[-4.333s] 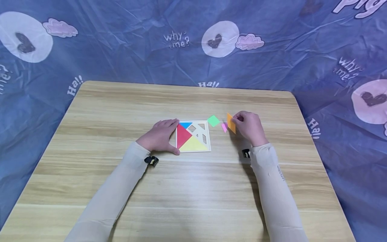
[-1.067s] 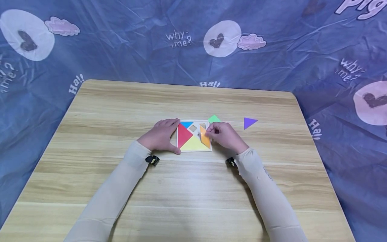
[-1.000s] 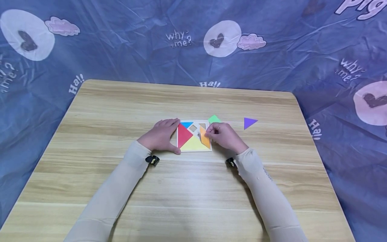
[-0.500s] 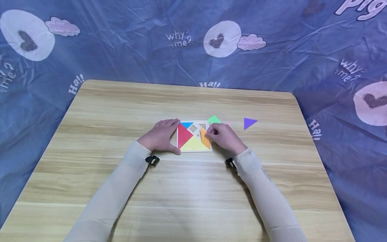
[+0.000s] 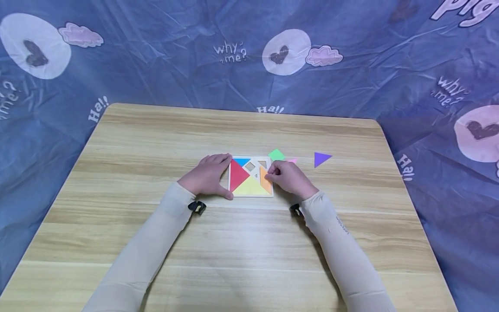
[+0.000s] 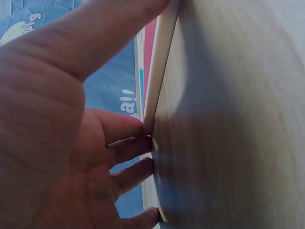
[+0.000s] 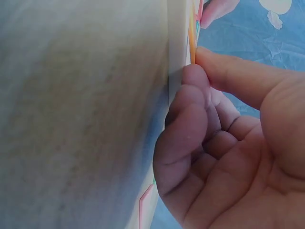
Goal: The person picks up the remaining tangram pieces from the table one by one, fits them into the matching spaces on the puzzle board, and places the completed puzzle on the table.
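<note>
A white tangram board (image 5: 231, 184) lies in the middle of the table. Red (image 5: 237, 174), yellow (image 5: 251, 187) and blue (image 5: 241, 161) pieces sit in it, beside several bare cut-outs at its upper right. My left hand (image 5: 206, 175) is spread along its left side, thumb at the near corner and index fingertip at the far one. Between thumb and index finger my right hand (image 5: 290, 177) pinches an orange parallelogram piece (image 5: 265, 180) over the board's right part, slightly tilted. In the right wrist view the thin edge of that orange piece (image 7: 192, 36) shows at my fingertips.
Beyond the board's far right corner lies a green piece (image 5: 276, 154), with a pink piece (image 5: 293, 160) partly hidden behind my right hand. Farther right is a purple triangle (image 5: 322, 159). A blue printed cloth (image 5: 175, 65) hangs behind the wooden table (image 5: 241, 260).
My right hand has carried the orange piece leftward from the table onto the board, where it now lies flatter. The purple triangle has come into view. My left hand has stayed in place.
</note>
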The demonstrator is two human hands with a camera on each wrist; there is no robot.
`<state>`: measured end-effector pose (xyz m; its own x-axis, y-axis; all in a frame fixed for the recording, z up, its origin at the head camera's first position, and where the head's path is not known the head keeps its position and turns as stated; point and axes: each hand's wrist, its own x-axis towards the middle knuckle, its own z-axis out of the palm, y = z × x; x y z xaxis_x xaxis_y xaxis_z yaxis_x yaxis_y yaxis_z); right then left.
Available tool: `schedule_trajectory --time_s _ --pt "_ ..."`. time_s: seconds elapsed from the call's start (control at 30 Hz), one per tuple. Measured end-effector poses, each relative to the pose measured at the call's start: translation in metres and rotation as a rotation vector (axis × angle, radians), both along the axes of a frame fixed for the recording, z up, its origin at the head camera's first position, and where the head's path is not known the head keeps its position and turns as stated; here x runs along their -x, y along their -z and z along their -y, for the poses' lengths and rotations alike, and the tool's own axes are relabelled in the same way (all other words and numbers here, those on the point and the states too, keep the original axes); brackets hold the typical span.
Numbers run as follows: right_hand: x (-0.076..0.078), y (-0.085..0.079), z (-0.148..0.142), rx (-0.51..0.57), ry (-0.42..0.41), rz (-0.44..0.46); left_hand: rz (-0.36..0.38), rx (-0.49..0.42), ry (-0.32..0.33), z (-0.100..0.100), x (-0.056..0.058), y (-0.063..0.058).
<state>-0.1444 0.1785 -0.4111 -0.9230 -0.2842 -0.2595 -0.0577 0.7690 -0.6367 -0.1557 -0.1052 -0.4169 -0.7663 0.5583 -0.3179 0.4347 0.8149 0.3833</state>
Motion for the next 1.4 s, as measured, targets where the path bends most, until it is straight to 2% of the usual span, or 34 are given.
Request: schedule_trajectory --time_s 0.37,0.67,0.9,1.13,1.4 --pt "0.003 0.002 0.001 -0.002 -0.021 0.009 0.005 0.001 0.007 0.000 0.004 -0.001" --pt "-0.002 -0.010 -0.001 -0.120 -0.149 -0.070 0.002 0.002 0.014 0.000 0.001 -0.003" --pt "-0.005 -0.014 0.003 -0.174 -0.233 -0.057 0.006 -0.004 0.007 0.000 0.002 -0.004" --pt "-0.004 -0.009 0.003 -0.197 -0.239 -0.051 0.004 -0.002 0.007 0.001 0.001 -0.002" --pt "-0.007 -0.012 0.003 -0.233 -0.242 -0.046 0.004 -0.002 0.007 0.000 0.000 0.000"
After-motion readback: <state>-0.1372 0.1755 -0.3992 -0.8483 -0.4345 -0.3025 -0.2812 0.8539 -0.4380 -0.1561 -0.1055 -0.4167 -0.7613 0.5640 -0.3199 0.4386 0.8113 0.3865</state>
